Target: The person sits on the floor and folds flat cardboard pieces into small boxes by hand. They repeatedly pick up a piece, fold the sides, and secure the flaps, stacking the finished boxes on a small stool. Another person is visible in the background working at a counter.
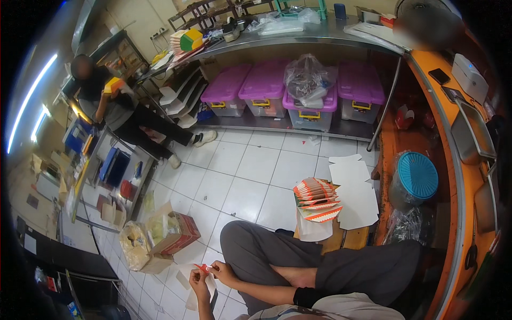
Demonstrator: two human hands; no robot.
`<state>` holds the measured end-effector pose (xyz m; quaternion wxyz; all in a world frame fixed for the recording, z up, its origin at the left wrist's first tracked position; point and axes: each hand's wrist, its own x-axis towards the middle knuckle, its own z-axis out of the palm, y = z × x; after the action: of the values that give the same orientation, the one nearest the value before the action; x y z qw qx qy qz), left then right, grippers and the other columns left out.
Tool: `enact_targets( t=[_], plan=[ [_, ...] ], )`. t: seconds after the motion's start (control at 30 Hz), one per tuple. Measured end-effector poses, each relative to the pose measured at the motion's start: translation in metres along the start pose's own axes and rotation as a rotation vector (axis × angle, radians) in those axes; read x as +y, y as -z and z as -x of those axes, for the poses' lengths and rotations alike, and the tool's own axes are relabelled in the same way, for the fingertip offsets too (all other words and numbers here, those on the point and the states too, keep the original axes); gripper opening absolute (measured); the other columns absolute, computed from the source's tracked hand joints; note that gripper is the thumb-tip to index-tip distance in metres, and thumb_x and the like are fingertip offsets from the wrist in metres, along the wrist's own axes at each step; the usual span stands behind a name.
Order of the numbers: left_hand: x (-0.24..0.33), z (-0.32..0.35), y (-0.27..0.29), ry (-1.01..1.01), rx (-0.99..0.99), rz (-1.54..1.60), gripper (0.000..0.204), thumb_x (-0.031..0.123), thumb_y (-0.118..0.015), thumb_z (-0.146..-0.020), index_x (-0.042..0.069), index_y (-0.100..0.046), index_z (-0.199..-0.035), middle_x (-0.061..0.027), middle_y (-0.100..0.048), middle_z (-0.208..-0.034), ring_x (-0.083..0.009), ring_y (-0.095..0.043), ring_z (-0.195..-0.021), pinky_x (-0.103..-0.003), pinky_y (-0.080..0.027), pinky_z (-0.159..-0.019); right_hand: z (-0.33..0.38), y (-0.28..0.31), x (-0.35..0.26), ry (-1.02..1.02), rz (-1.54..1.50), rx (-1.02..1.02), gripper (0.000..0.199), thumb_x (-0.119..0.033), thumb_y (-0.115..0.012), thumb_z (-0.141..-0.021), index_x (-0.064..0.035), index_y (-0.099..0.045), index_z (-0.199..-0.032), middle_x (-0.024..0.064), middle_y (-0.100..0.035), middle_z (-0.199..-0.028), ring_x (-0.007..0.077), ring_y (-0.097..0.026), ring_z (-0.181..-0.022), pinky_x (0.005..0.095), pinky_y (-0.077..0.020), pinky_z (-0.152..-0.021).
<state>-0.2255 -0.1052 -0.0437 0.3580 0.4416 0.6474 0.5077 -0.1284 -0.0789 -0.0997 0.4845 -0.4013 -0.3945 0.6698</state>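
Observation:
My left hand [200, 286] is closed on a small red-and-white cardboard piece [202, 268], low and left of my knees. Fingers of my right hand [223, 272] pinch the same piece from its right side. White card [192, 300] shows below and behind my hands; whether it belongs to the held piece I cannot tell. To the right of my knee stands a bundle of orange-and-white striped folded cartons [317, 198]. A flat, die-cut white card sheet [352, 186] lies beside that bundle.
Open cardboard boxes [173, 234] stand on the tiled floor at left. Purple-lidded bins [226, 88] line the shelf under a steel table [288, 38]. A blue-lidded tub [416, 176] sits by the orange counter [426, 58]. Another person [120, 106] stands far left, holding something yellow.

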Motion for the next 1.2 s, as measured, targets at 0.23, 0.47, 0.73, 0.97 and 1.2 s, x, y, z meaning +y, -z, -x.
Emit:
enact_targets(
  t=[0.23,0.47,0.73,0.97,1.2],
  plan=[
    [0.003,-0.012,0.008,0.107,-0.207,0.1,0.018,0.018,-0.056,-0.088,0.005,-0.053,-0.075,-0.0029,-0.059,-0.076,-0.009,-0.054,-0.069,-0.023,-0.044,-0.068,-0.002,0.003,-0.004,-0.02,-0.03,-0.088,0.023,-0.022,-0.064,-0.082,-0.001,-0.057,-0.078,0.0032,-0.058,-0.062,0.0079,-0.054,-0.054,0.0232,-0.0446,-0.05],
    [0.011,-0.013,0.026,0.233,-0.376,0.046,0.022,0.027,-0.055,-0.089,0.007,-0.052,-0.079,-0.0042,-0.057,-0.088,-0.0116,-0.055,-0.081,-0.027,-0.048,-0.071,-0.001,0.006,-0.001,-0.1,-0.082,-0.223,0.022,-0.02,-0.064,-0.082,-0.0009,-0.057,-0.076,0.0024,-0.058,-0.062,0.0072,-0.053,-0.055,0.0219,-0.0438,-0.05],
    [-0.027,0.0,0.023,0.156,-0.279,0.038,0.011,0.014,-0.055,-0.088,0.005,-0.05,-0.086,-0.005,-0.058,-0.084,-0.0123,-0.057,-0.071,-0.027,-0.052,-0.066,0.003,0.012,0.01,-0.055,0.259,-0.19,0.02,-0.02,-0.062,-0.08,-0.001,-0.058,-0.079,0.0067,-0.06,-0.062,0.0117,-0.056,-0.055,0.0265,-0.0444,-0.051],
    [-0.024,0.006,0.013,0.274,-0.146,0.072,0.013,0.011,-0.06,-0.084,0.005,-0.055,-0.095,-0.0031,-0.06,-0.079,-0.0111,-0.059,-0.071,-0.025,-0.051,-0.061,-0.003,0.007,0.023,-0.072,0.22,-0.072,0.018,-0.017,-0.061,-0.081,0.0009,-0.06,-0.082,0.0066,-0.061,-0.064,0.0107,-0.057,-0.056,0.0261,-0.0458,-0.05],
    [-0.007,0.003,0.011,0.421,-0.059,-0.033,0.019,0.016,-0.062,-0.083,0.007,-0.057,-0.099,-0.0034,-0.064,-0.08,-0.013,-0.062,-0.066,-0.023,-0.049,-0.056,-0.01,0.007,0.023,-0.02,0.151,-0.088,0.019,-0.015,-0.067,-0.079,0.0014,-0.059,-0.077,0.0082,-0.064,-0.068,0.0107,-0.06,-0.06,0.0238,-0.0484,-0.054]
  ],
)
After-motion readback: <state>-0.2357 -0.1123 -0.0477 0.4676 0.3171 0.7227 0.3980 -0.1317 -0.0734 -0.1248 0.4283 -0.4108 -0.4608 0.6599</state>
